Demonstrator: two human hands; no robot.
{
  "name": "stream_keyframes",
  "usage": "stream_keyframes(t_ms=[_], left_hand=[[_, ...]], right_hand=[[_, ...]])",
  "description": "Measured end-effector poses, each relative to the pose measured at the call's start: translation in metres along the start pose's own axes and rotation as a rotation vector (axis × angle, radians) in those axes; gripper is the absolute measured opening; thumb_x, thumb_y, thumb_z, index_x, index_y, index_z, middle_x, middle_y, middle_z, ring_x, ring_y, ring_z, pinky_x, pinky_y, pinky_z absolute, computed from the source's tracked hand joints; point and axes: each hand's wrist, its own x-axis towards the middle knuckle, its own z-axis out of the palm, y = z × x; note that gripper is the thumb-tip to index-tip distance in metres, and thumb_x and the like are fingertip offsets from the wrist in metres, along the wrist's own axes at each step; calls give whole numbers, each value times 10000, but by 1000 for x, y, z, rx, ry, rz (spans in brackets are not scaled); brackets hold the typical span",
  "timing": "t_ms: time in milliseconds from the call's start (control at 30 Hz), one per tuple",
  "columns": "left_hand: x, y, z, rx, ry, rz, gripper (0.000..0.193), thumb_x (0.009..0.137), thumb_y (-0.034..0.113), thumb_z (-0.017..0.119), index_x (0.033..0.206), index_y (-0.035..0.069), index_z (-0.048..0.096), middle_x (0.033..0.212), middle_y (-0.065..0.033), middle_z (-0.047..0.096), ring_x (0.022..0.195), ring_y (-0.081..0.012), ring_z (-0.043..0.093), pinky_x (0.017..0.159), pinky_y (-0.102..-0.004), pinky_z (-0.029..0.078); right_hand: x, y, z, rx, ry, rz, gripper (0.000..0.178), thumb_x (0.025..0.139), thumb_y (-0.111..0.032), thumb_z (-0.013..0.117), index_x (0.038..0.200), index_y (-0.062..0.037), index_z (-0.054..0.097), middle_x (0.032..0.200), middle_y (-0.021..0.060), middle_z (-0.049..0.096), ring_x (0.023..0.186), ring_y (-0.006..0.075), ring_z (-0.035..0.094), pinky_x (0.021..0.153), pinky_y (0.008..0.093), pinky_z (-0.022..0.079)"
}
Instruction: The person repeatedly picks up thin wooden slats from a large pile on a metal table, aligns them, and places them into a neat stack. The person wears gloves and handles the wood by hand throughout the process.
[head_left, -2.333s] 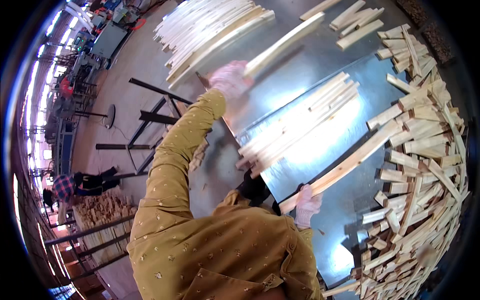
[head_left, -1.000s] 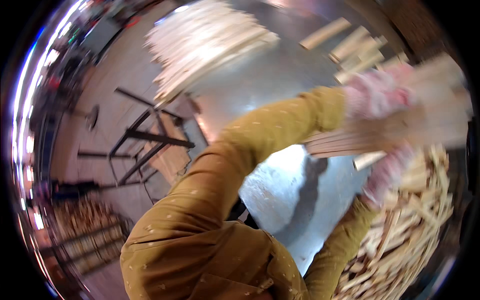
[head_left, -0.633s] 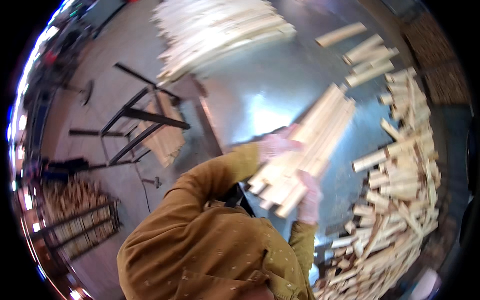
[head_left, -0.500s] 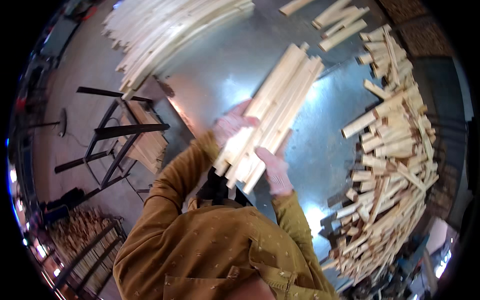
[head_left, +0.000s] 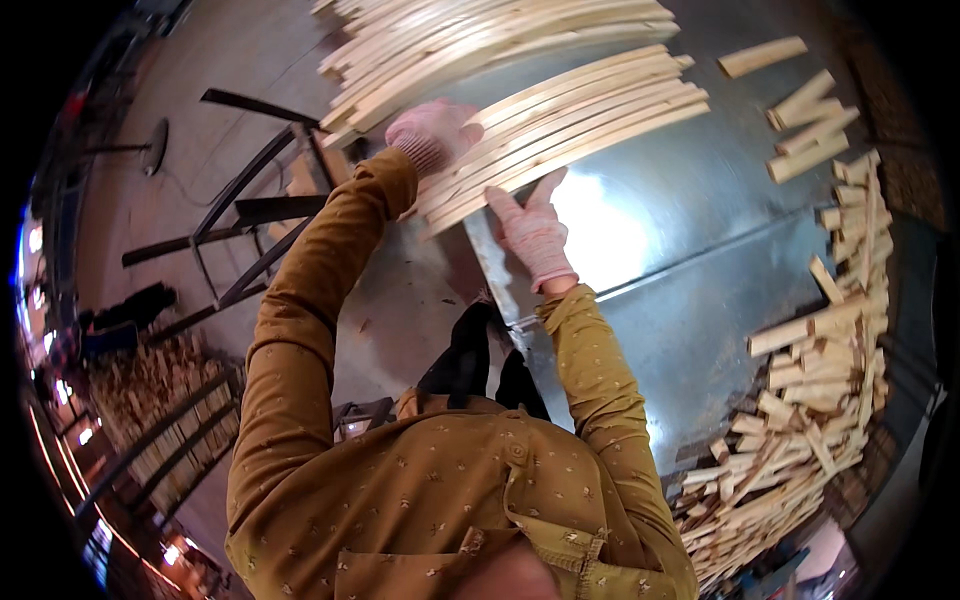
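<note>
A bundle of long, pale wooden strips [head_left: 590, 115] lies side by side on the metal table. My left hand [head_left: 432, 135], in a pinkish knit glove, is curled at the far side of the bundle's left end, its fingertips partly hidden. Against the near edge of the same strips rests my right hand [head_left: 535, 235], gloved alike, with thumb and forefinger spread apart. Just beyond the bundle is a larger row of similar strips [head_left: 470, 40], a narrow gap between them.
Short wood pieces form a long heap [head_left: 800, 400] along the right side of the metal table [head_left: 690, 240]. Several loose pieces [head_left: 812, 130] lie at the far right. A dark metal frame [head_left: 240, 190] stands at left, and a rack of wood [head_left: 165, 420] is at lower left.
The bundle has moved away from my body and turned, from held in both hands to lying near the larger row. Both arms have stretched forward; my right thumb no longer lies over the strips.
</note>
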Motion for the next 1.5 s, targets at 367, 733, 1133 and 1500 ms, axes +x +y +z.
stream_keyframes(t_ms=[367,733,1133,1500], left_hand=[[-110,-33,37,-286,679,182,543,849,322,754,1281,27,604,1201,-153,640,1112,-295,608,935,-391,509],[-96,-55,103,-425,1077,-372,936,806,522,769,1500,38,367,1448,-139,480,1280,-299,507,1012,-441,429],[-59,-104,162,-1172,332,-549,481,933,267,668,1338,52,522,1370,-75,578,1249,-222,540,1022,-309,445],[-70,-66,75,-1871,207,-940,532,997,249,556,1455,28,399,1397,-163,526,1210,-270,546,882,-342,497]], right_hand=[[44,-21,-26,435,-108,-40,918,905,-235,633,1593,-43,57,687,61,631,571,126,588,521,267,483],[-117,134,-105,433,209,139,648,949,-189,626,1528,-39,377,849,18,643,663,64,542,612,224,486],[5,28,-43,522,12,-104,713,948,-190,647,1531,12,289,853,66,642,688,109,608,609,253,539],[89,-18,-40,712,75,5,292,977,-247,638,1192,-67,559,896,83,635,628,152,637,504,247,545]])
